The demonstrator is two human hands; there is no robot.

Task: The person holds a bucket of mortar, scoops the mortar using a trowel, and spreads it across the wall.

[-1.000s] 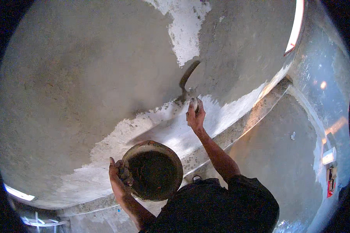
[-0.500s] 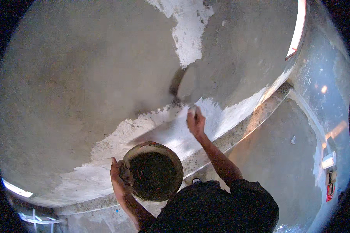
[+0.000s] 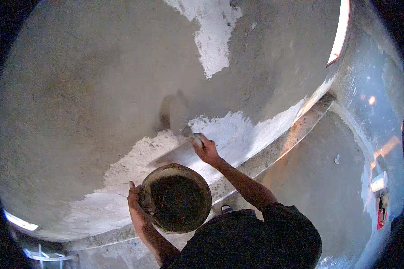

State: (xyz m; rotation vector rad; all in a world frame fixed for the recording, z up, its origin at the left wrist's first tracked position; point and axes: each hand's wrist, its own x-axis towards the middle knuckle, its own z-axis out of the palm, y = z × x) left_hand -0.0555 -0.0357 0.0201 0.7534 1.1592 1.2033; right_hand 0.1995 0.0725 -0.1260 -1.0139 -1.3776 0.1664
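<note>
My left hand [image 3: 138,207] is closed on the near-left side of a round, dark bucket [image 3: 204,179], holding it in front of my body. Dark grey material with a few thin reddish strands lies inside the bucket. My right hand [image 3: 205,150] grips a small trowel [image 3: 186,131] whose narrow grey blade points up and left, at the wall. Its tip is by the border between smooth grey plaster [image 3: 99,89] and a pale, rough band [image 3: 233,130]; I cannot tell whether it touches. The trowel's handle is mostly hidden in my fingers.
Along the wall's foot runs a narrow concrete ledge [image 3: 300,127]. A pale patch [image 3: 213,40] breaks the grey plaster higher up. On the right, a white container [image 3: 379,181] and a red object [image 3: 381,219] stand by the far edge. A shoe tip [image 3: 226,209] shows below the ledge.
My right hand has moved left and slightly down with the trowel, and its shadow has shifted left. The gap under the upper pale patch now shows as grey. The bucket stays put.
</note>
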